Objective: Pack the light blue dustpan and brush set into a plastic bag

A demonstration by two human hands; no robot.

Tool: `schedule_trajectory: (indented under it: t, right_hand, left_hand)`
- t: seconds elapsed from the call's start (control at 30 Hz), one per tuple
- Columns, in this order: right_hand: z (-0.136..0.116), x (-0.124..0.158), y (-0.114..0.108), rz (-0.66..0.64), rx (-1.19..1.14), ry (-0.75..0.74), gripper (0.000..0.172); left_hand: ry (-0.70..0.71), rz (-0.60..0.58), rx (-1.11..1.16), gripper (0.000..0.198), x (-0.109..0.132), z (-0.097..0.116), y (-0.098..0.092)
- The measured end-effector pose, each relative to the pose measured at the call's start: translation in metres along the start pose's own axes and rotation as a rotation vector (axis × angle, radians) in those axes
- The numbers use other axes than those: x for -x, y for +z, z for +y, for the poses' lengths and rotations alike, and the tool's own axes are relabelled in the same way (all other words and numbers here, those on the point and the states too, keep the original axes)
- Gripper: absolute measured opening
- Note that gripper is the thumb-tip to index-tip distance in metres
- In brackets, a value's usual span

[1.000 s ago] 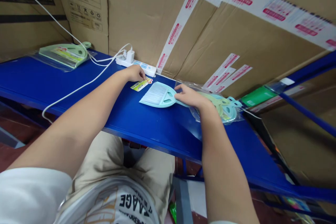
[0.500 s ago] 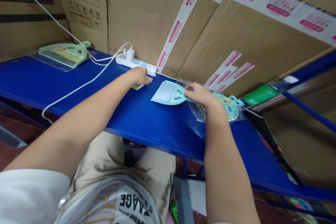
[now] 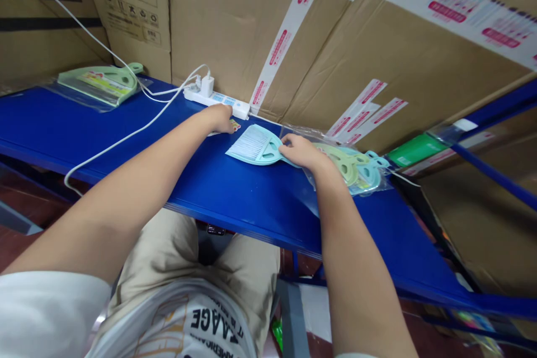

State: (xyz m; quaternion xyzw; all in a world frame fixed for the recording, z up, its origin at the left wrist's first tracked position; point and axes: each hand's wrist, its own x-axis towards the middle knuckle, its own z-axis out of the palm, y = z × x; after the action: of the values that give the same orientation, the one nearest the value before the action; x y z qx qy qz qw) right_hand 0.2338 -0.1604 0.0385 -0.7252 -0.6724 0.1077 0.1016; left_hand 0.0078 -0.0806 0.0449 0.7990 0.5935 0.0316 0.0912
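My right hand (image 3: 296,151) is closed round the neck of a light-blue hand brush (image 3: 268,151), its white bristles pointing left, low over the blue tabletop. To the left, my left hand (image 3: 221,118) pinches a small colourful printed card (image 3: 235,125) just in front of the power strip; most of the card is hidden under the fingers. Beside my right wrist lies a pile of bagged green and blue dustpan-and-brush sets (image 3: 346,165), partly covered by my forearm.
A bagged pale-green dustpan (image 3: 100,85) lies at the far left. A white power strip (image 3: 237,107) with a charger and loose white cables (image 3: 126,139) runs along the back. Cardboard boxes (image 3: 235,22) wall the rear. A green-labelled bottle (image 3: 419,148) lies at the right.
My right hand has moved left with the hand brush, uncovering more of the bagged sets. The left hand stays near its place, with less of the card showing.
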Motion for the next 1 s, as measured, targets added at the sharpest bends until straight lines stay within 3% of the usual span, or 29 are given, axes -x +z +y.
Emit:
schedule_trajectory:
  t: [0.37,0.8,1.0]
  right_hand:
    - [0.0,0.0,0.001,-0.009,0.008,0.003,0.006]
    - [0.003,-0.001,0.002,-0.019,-0.021,-0.005,0.004]
    - [0.007,-0.003,0.004,-0.017,-0.016,-0.038,0.004]
  left_hand:
    - [0.036,0.0,-0.007,0.07,0.0,0.0,0.002]
    - [0.067,-0.116,-0.04,0.074,0.011,0.012,-0.002]
    - [0.038,-0.074,0.011,0.078,0.012,0.013,0.0]
